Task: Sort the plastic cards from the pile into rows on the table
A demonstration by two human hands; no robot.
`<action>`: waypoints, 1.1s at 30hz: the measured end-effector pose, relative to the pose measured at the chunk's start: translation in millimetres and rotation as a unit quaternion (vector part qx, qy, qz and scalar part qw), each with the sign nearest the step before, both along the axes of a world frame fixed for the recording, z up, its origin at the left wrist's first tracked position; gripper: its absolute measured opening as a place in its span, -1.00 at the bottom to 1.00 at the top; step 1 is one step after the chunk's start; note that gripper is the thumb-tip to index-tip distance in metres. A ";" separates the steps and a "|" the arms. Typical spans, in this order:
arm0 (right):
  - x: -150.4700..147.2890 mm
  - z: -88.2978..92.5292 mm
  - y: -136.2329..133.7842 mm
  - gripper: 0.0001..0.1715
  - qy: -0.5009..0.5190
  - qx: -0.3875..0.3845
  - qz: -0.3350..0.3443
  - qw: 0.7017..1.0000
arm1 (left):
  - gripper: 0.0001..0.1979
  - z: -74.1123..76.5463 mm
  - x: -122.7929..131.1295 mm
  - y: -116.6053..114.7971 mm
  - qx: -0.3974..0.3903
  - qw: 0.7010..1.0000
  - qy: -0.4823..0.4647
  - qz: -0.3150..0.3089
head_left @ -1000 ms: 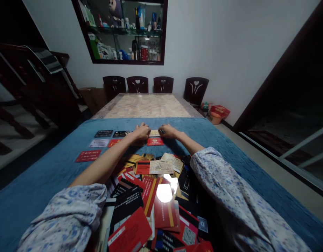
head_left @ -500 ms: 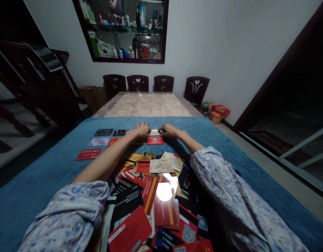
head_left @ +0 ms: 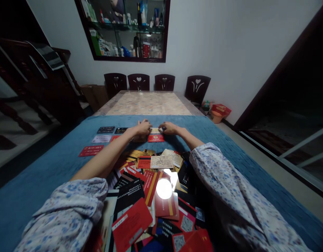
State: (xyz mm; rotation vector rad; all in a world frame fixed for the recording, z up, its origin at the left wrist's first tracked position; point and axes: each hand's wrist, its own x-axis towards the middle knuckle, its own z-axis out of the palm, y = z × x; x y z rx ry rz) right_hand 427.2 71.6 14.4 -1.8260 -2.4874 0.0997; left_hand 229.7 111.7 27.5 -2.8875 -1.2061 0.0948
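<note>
Both my arms reach far forward over a blue cloth [head_left: 46, 164]. My left hand [head_left: 141, 128] and my right hand [head_left: 168, 128] pinch the two ends of a pale card [head_left: 155, 130] lying flat on the cloth, fingers curled. A red card [head_left: 155, 138] lies just in front of it. Left of my hands, dark cards [head_left: 106, 130], a pale card [head_left: 101, 139] and a red card [head_left: 91, 151] are laid out in rows. A large loose pile of red, black and beige cards [head_left: 151, 196] lies close to me between my sleeves.
Beyond the cloth the marble tabletop [head_left: 148, 103] is bare, with several dark chairs [head_left: 165, 82] at its far end. A glass wall cabinet [head_left: 127, 29] holds bottles. A staircase [head_left: 27, 87] rises on the left; a red container [head_left: 220, 111] sits on the floor at right.
My hands have barely shifted on the pale card. The view has tipped slightly, so the near pile of cards sits a little differently in frame.
</note>
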 end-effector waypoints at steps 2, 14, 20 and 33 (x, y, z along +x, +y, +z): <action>-0.1 1.9 -5.1 -0.47 -0.008 0.008 -0.005 1.000 | -0.63 -0.3 -4.4 -6.1 0.015 1.000 -0.014 -0.011; -0.3 23.3 -66.8 -0.57 0.027 0.040 0.027 0.998 | -0.61 -0.4 -39.5 -72.4 0.073 0.992 -0.089 -0.060; 0.9 23.7 -105.1 -0.65 0.035 0.067 0.056 0.996 | -0.62 0.5 -52.3 -113.3 0.080 0.987 -0.108 -0.091; 0.8 12.3 -160.5 -0.62 0.090 0.054 0.127 0.986 | -0.82 2.4 -47.9 -169.2 -0.007 0.988 -0.082 -0.129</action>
